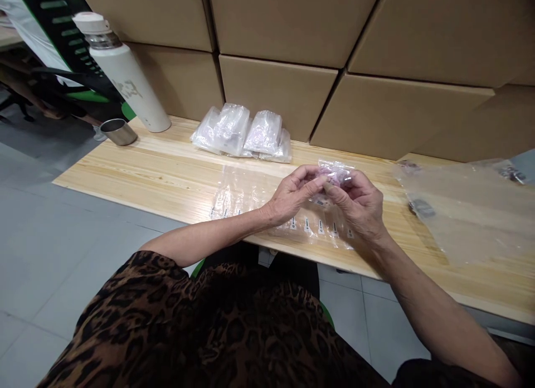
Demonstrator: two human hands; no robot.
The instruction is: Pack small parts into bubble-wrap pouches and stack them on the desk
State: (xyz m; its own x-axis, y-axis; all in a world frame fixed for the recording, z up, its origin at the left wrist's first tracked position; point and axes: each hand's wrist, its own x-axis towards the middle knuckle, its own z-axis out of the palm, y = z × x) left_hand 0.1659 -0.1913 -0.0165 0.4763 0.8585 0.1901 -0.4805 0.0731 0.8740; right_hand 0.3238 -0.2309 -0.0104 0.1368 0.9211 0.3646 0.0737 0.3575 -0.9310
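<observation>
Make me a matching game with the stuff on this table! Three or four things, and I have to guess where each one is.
Things:
1. small clear bag
2. white bottle
3. metal cup
4. pile of filled bags

Places:
A. lying by the cardboard boxes
B. standing at the table's far left corner
C. between both hands
D. just in front of the bottle

Pairs: 1-C, 2-B, 3-D, 4-A

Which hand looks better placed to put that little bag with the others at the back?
Probably the left hand: both hands pinch the little bag, but the pile of bags lies on its side; the right hand is farther.
</observation>
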